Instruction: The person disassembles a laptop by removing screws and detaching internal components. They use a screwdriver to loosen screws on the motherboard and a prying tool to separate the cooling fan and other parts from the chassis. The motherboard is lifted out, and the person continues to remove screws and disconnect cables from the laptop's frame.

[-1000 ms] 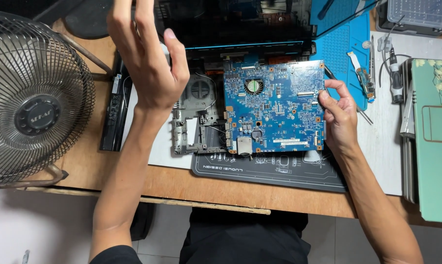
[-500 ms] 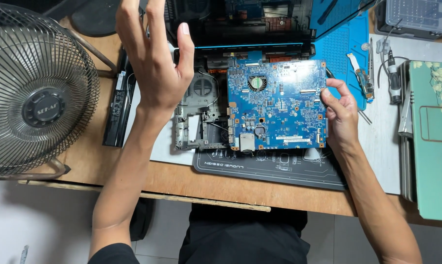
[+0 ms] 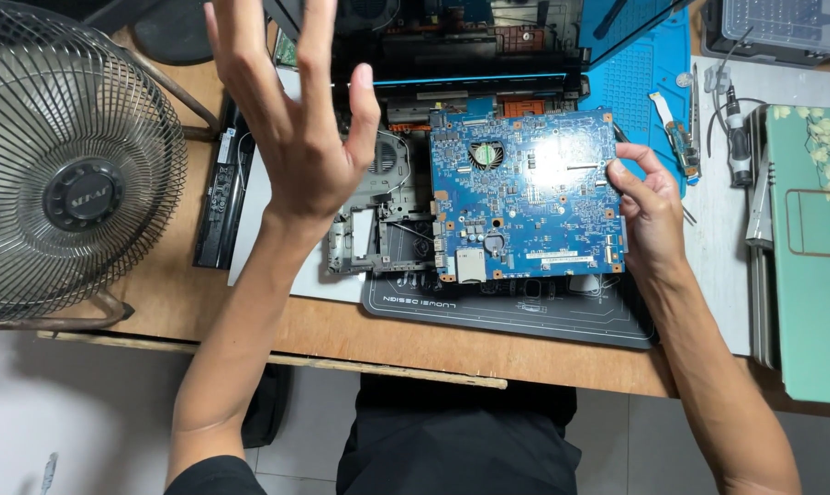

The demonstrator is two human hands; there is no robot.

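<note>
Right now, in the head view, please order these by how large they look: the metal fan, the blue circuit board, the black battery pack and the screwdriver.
1. Metal fan, cut off by the frame edge.
2. Blue circuit board, held at its right edge by the right hand.
3. Black battery pack, long and narrow.
4. Screwdriver, smallest.

Bright, even light falls from overhead; a white glare patch sits on the blue circuit board (image 3: 525,192). Shadows are soft, the raised left hand (image 3: 296,137) slightly blurred.
</note>
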